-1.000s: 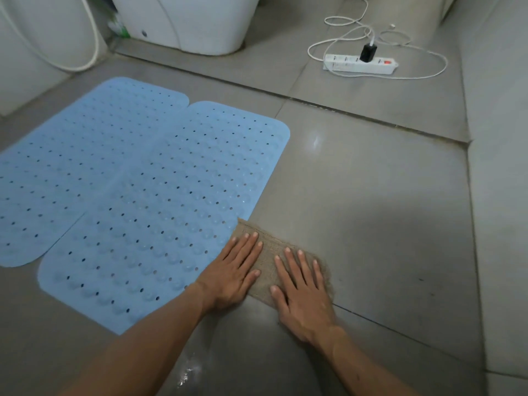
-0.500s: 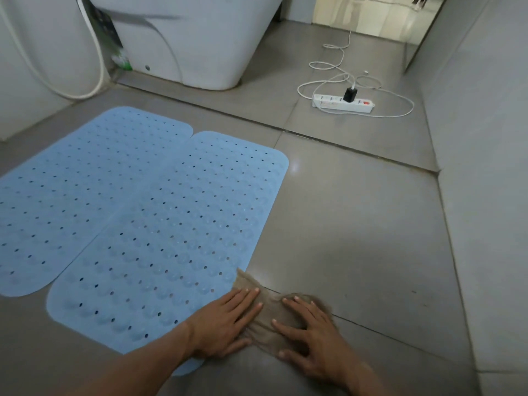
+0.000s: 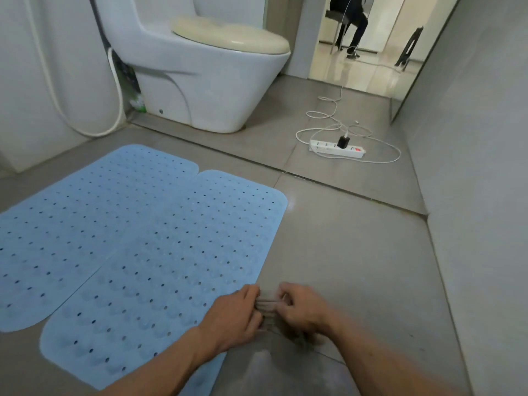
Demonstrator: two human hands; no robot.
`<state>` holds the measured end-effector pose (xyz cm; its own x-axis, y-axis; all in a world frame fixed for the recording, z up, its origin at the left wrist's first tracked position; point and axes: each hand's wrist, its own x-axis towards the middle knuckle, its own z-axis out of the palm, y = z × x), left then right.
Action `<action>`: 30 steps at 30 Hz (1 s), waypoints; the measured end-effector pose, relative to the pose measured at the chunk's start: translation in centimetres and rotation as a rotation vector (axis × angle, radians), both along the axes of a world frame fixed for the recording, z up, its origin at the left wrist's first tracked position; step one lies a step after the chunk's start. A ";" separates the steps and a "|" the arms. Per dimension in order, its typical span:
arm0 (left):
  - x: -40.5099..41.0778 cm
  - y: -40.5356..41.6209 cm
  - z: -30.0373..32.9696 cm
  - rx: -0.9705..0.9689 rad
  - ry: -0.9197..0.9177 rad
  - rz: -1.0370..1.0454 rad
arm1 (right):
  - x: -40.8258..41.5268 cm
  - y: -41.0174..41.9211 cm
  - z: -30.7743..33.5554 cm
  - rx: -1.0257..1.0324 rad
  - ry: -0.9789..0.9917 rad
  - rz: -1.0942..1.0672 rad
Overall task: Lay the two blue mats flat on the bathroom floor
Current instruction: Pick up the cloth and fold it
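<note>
- The floor (image 3: pixel 357 252) is laid with large grey tiles that carry a dull sheen, with a dark grout line running slantwise across the room between the mats and the toilet.
- Two blue mats lie flat on it, side by side with their long edges touching: the left mat (image 3: pixel 85 224) runs out past the left edge of view, and the right mat (image 3: pixel 185 252) sits nearer the middle of the floor. Both are dotted with rows of small holes and raised bumps.
- The left hand (image 3: pixel 234 318) rests over the near right edge of the right mat, its fingers curled closed on a bunched brownish cloth (image 3: pixel 268 305).
- The right hand (image 3: pixel 303 310) is just beside it over bare tile, fingers likewise curled into the same cloth, so the cloth is gathered into folds between the two hands. Motion blur hides the finer grip.
- A white toilet (image 3: pixel 205 81) with a cream lid stands at the far side, and a white hose (image 3: pixel 48 90) loops down the pale wall to its left.
- A white power strip (image 3: pixel 337 147) with a black plug in it lies on the far tiles, its white cable (image 3: pixel 328 112) trailing toward an open doorway (image 3: pixel 365 41).
- A grey tiled wall (image 3: pixel 480 167) closes the right side.
</note>
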<state>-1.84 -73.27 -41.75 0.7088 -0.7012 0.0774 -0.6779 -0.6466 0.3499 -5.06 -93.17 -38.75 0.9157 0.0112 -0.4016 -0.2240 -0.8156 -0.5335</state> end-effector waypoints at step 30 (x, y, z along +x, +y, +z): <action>14.1 -11.5 49.3 0.622 0.243 0.125 | 18.7 -14.5 43.3 0.026 0.105 0.292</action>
<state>12.21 -84.78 7.57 0.7336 -0.4753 -0.4858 -0.5342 -0.8451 0.0201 13.68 -107.63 4.52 0.8257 0.2796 -0.4900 -0.0369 -0.8399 -0.5414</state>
